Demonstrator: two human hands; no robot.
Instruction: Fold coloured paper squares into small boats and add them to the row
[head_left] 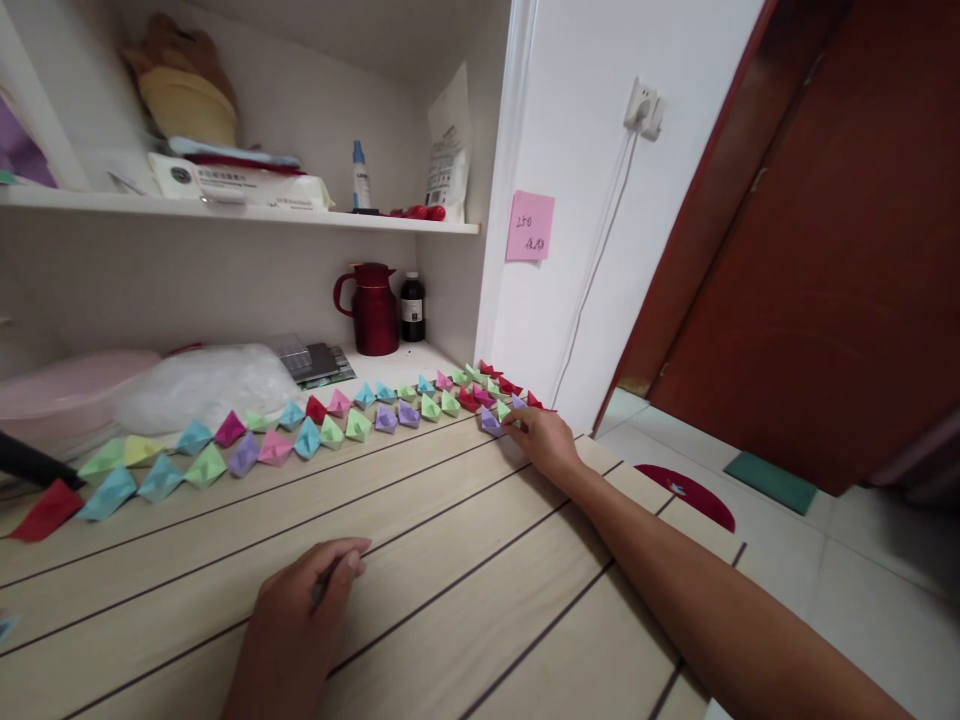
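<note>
Small folded paper boats in several colours stand in two rows along the back of the wooden table point(420, 520). At the far right end, my right hand point(544, 440) reaches in with its fingertips pinched at a light green paper boat point(503, 409), which they partly cover. Just left of those fingertips sits a purple paper boat point(490, 421), with red paper boats point(469, 400) behind it. My left hand point(304, 600) rests over the front of the table, fingers curled towards the thumb, with nothing visible in it. A larger red paper boat point(46, 512) stands at the far left.
Behind the rows, a white shelf unit point(315, 212) holds a red jug point(375, 312), a dark bottle point(412, 308) and a clear plastic bag point(210, 388). A pink note point(530, 227) and a power cord point(600, 250) are on the wall at right.
</note>
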